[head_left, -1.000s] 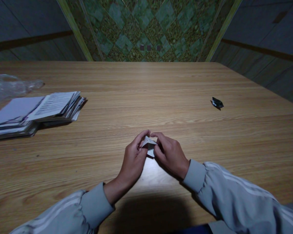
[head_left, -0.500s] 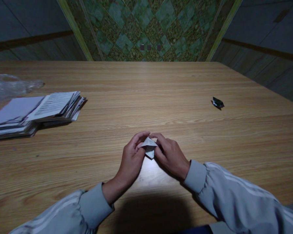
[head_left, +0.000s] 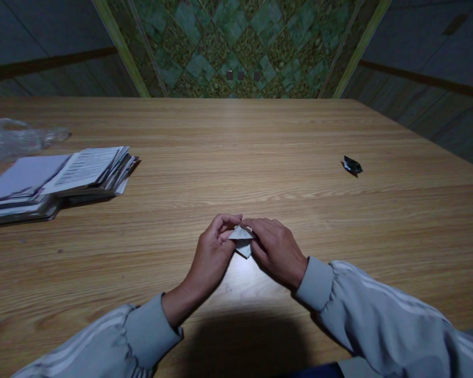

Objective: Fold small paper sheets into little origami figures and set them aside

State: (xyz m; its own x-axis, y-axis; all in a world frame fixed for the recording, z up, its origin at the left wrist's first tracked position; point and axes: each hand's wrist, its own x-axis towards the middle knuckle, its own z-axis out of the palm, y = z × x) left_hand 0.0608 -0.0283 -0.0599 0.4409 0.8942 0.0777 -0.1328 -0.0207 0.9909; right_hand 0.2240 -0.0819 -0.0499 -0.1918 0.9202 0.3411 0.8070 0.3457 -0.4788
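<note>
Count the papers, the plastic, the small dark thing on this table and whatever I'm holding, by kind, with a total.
Folded paper piece, between left hand and right hand: 1
Paper stacks, adjoining: 2
Clear plastic bag: 1
Small dark object, unclear what: 1
Total: 5

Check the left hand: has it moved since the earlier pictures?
Yes, slightly: the left hand, mostly at its wrist end, has shifted left, toward the stack of papers, which lies where it did on the table.
</note>
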